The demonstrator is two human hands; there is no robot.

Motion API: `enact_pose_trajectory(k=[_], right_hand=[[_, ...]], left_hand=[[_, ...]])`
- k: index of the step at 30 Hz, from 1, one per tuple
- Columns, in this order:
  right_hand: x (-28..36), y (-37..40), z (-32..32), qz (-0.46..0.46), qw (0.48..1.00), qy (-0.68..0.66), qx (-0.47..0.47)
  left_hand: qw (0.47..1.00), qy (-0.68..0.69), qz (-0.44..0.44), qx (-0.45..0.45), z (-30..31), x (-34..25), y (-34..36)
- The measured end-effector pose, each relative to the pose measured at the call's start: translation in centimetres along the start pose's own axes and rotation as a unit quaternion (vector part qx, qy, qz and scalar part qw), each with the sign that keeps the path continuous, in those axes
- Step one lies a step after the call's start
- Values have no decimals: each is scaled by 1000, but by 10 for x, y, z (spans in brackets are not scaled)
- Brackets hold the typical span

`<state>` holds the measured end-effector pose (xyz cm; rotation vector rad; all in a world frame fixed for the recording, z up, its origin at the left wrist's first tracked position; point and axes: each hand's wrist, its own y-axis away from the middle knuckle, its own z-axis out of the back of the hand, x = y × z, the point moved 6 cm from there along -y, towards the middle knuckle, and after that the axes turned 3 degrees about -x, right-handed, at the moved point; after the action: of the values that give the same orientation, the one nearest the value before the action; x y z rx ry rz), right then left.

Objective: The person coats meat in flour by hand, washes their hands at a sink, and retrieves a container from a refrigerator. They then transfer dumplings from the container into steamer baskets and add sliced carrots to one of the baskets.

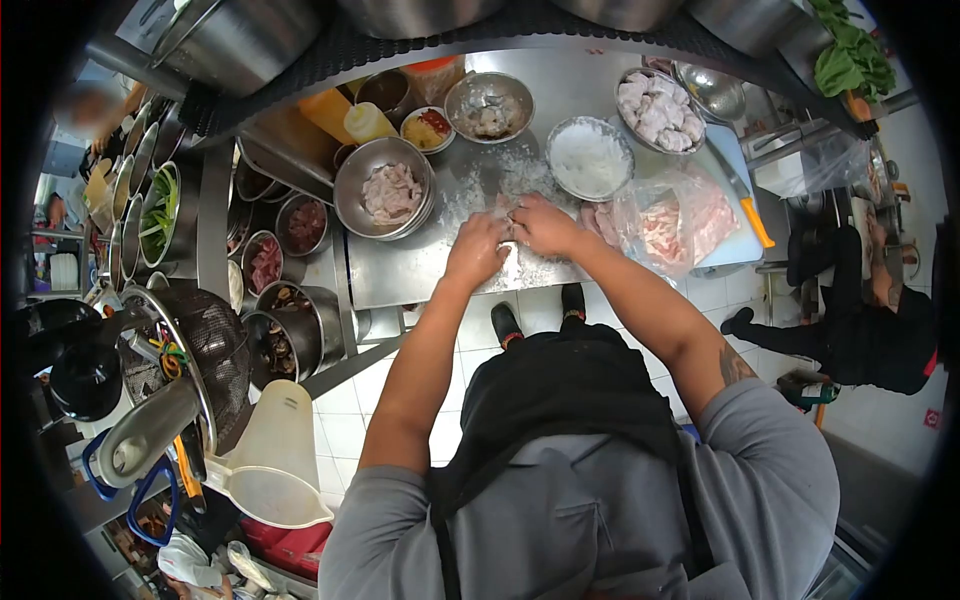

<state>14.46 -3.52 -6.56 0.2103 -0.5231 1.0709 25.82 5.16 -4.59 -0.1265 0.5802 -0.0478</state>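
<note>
Fingers (497,236) of our left hand (478,250) and right hand (545,225) are bent inward and closed together on a meat piece (511,222), which they mostly cover. The piece rests on the floured patch of the counter (400,270), just below and left of the flour bowl (590,158). Well left of the flour bowl stands the bowl of raw meat (392,190). Above and right of it is the bowl of coated pieces (657,110). Below and right of it lies a plastic bag (675,225) of meat, close beside the right forearm. A knife (745,200) lies farther right.

We judge the step in hand to be coating the piece. To do it well, we press the piece firmly into the loose flour and turn it so every face is covered. We keep the work over the floured patch and the forearm off the bag, and we shake off excess flour before lifting.
</note>
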Motion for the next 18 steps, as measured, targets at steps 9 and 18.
enact_pose_trajectory(k=[9, 18], right_hand=[[6, 3, 12, -39, 996, -62, -47], [-20, -17, 7, -56, 996, -1, -72]], left_hand=[[992, 78, 100, 22, 2, 25, -20], [999, 39, 16, 26, -9, 31, -38]])
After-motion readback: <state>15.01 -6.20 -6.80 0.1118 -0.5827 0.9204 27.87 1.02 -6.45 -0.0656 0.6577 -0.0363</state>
